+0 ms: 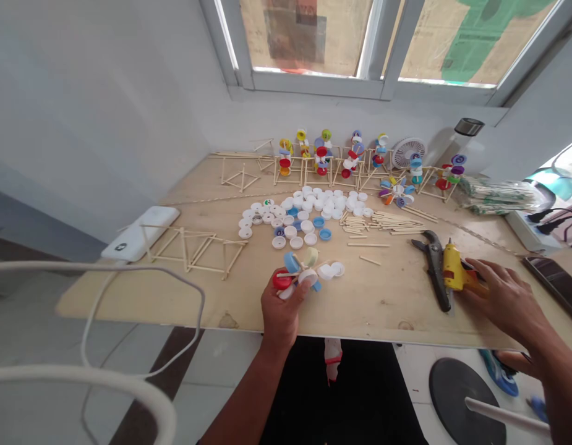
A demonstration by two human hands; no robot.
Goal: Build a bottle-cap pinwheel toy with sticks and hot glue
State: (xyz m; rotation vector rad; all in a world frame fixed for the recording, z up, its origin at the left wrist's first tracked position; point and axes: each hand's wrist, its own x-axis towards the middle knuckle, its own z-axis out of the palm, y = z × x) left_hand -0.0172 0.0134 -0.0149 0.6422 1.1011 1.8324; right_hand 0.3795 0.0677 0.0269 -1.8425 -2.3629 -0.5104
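My left hand [280, 314] holds a small wheel of bottle caps [308, 276] on wooden sticks just above the table's front part. Its caps are red, blue, cream and white. My right hand [511, 301] is closed around the handle of a yellow glue gun [453, 269], whose nozzle points away from me. Right beside the gun lie dark-handled pliers [435, 272]. Beyond my left hand, many loose white bottle caps [308, 201] and a few blue ones are spread out. Short wooden sticks [388, 222] lie in a heap to their right.
Stick frames with coloured cap wheels [321, 157] line the back, near a small fan [409, 152] and a bottle [462, 142]. Bare stick frames [188, 247] stand at left by a white box [141, 232]. A phone [554, 284] and a power strip [531, 232] are at right.
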